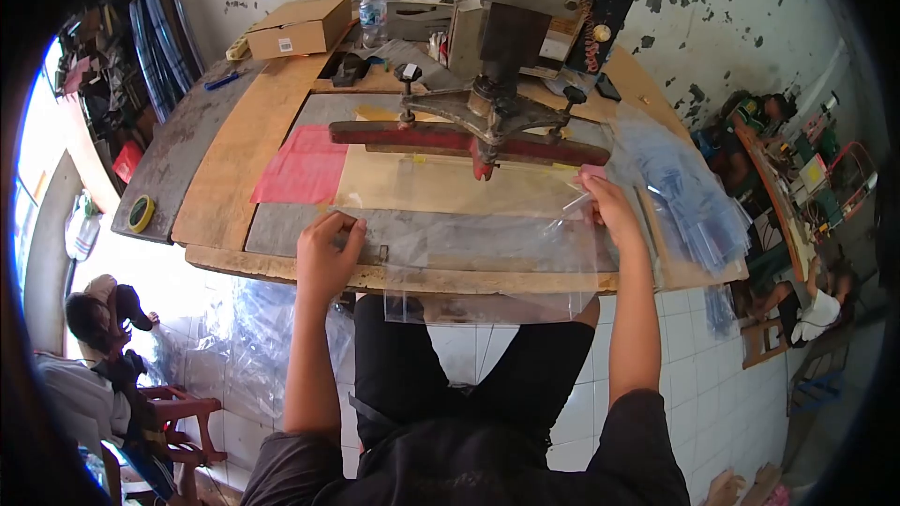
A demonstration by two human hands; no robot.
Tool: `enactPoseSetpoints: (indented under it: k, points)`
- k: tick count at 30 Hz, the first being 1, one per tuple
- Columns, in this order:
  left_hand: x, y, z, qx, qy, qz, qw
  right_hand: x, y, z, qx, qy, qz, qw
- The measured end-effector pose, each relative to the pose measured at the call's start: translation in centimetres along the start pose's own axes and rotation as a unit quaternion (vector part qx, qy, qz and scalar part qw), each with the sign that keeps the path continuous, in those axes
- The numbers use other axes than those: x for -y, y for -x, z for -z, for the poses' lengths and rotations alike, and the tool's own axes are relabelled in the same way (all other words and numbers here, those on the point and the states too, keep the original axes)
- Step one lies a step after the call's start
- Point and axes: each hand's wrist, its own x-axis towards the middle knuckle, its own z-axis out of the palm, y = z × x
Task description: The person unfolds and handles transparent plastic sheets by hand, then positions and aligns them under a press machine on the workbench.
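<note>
A clear plastic sheet (497,267) lies at the front of the worktable and hangs a little over its edge, above my lap. My right hand (611,209) is closed on the sheet's far right corner, beside a small pink piece. My left hand (328,248) rests near the table's front edge, left of the sheet and apart from it; its fingers are curled with nothing visible in them. Beyond the hands, a press with a long red bar (459,142) stands over a tan sheet (394,183) and a pink-red sheet (302,164).
Stacked clear plastic pieces (689,192) lie at the right. A cardboard box (300,26), a water bottle (373,14) and a phone (607,86) sit at the back; a tape roll (141,214) is far left. Other people are seated at both sides. Plastic film (248,347) covers floor at left.
</note>
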Motion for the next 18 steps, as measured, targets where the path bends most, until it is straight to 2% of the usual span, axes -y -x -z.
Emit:
enactPoseSetpoints:
  k: [3,5,9,12,14,18]
  points:
    - [0.6,0.1,-0.1,0.004,0.000,0.002,1.000,0.6,-0.1,-0.7,0.047,0.004,-0.023,0.999]
    - [0.5,0.2,-0.1,0.006,-0.003,0.005,1.000,0.3,0.3,-0.9,0.013,-0.017,0.031,0.999]
    - [0.3,0.2,-0.3,0.004,0.000,-0.003,1.000,0.3,1.9,-0.6,0.023,-0.069,0.109,0.991]
    - [-0.2,-0.3,-0.3,0.009,0.006,-0.009,1.000,1.2,4.4,-0.8,0.016,-0.087,0.108,0.990]
    - [-0.5,-0.4,0.1,0.018,0.004,0.000,1.000,0.9,5.5,-0.4,0.011,-0.138,0.137,0.981]
    - [-1.9,-1.2,0.2,0.068,-0.046,-0.024,0.996,-0.4,7.9,1.3,-0.015,-0.139,0.172,0.975]
